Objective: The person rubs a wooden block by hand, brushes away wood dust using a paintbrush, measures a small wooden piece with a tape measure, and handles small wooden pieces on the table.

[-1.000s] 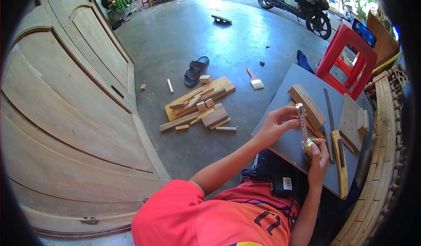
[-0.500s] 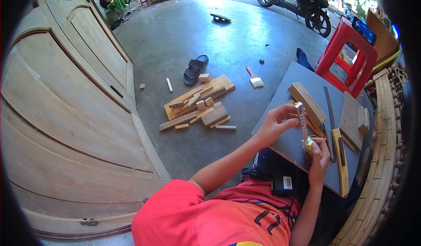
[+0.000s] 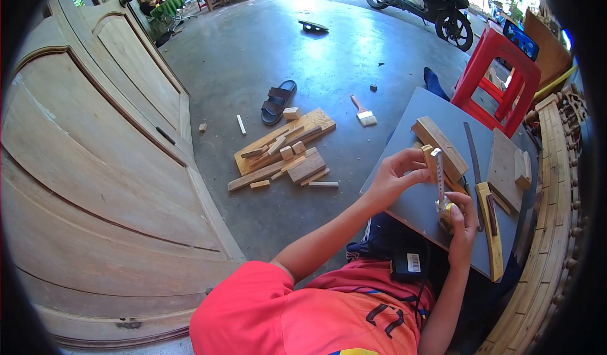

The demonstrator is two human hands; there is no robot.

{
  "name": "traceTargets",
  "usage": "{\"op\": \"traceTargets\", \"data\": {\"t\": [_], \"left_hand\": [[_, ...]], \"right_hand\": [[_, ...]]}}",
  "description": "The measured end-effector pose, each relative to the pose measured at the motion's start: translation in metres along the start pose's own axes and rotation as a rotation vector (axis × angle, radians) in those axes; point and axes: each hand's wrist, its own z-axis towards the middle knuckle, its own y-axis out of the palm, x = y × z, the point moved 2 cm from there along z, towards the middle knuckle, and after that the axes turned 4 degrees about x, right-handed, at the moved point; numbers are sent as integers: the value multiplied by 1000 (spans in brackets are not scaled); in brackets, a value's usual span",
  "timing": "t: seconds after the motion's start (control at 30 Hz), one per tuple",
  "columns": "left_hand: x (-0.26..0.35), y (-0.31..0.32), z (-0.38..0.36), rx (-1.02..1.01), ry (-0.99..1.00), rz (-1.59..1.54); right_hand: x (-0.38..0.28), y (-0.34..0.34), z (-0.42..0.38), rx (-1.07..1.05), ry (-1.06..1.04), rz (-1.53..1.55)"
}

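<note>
My left hand (image 3: 401, 173) is closed, pinching a small strip of wood (image 3: 430, 160) upright between thumb and fingers. My right hand (image 3: 462, 223) grips a tape measure (image 3: 445, 214), whose yellow-and-silver case is partly covered by the fingers. A short length of its blade (image 3: 441, 181) is pulled out and runs up alongside the strip, its end close to my left fingertips. Beneath both hands is a grey board (image 3: 404, 127). On it, beyond the hands, a thick wooden block (image 3: 441, 146) lies at a slant. A saw (image 3: 489, 228) with a wooden handle lies to the right.
Flat wood pieces (image 3: 504, 165) lie on the board's right side. A red stool (image 3: 499, 58) stands behind, carrying a phone (image 3: 520, 40). On the floor are wood offcuts (image 3: 288, 156), a sandal (image 3: 278, 102) and a paintbrush (image 3: 365, 116). A bamboo bench (image 3: 544, 203) borders the right.
My left hand now shows the wood strip standing beside the blade's end, where before mainly the blade showed. The right hand with the tape measure has shifted only slightly.
</note>
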Motion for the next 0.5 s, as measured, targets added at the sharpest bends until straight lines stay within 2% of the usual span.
{"op": "traceTargets", "data": {"t": [0.23, 0.5], "left_hand": [[0, 1, 0, -20, -13, 18], [-5, -2, 3, -33, 21, 9]], "right_hand": [[-1, -1, 2, -59, -60, -16], [-1, 0, 1, -87, -25, 20]]}}
